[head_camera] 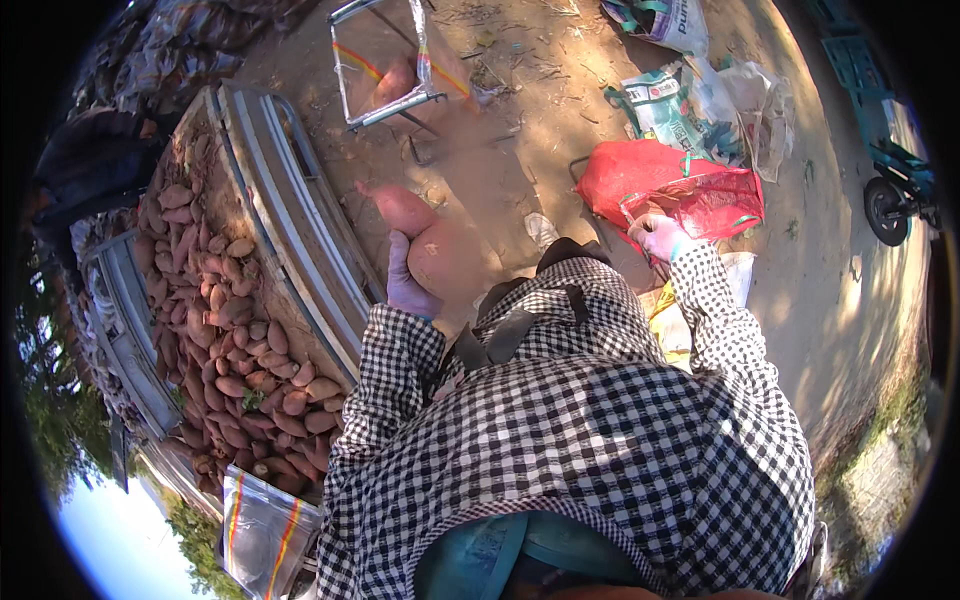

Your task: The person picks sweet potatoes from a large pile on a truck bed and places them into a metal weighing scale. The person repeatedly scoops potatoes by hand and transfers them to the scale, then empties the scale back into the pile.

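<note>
My left hand [409, 281], in a thin pale glove, is closed on a large sweet potato [433, 259] with a blotched skin; another sweet potato [403, 210] lies against its far end. At the right, my right hand [657, 234] grips the near edge of a red woven bag [645, 176], whose mouth faces right. Beyond my left hand a clear plastic bag with red and yellow stripes hangs on a metal frame [394, 114], and a sweet potato [395, 81] shows inside it.
A truck bed [300, 202] heaped with sweet potatoes [240, 360] stands at left, with a person in dark clothes [97, 165] beyond it. Another striped clear bag [262, 525] is at lower left. Printed bags [667, 112] lie on the ground at upper right; a parked vehicle [889, 202] is far right.
</note>
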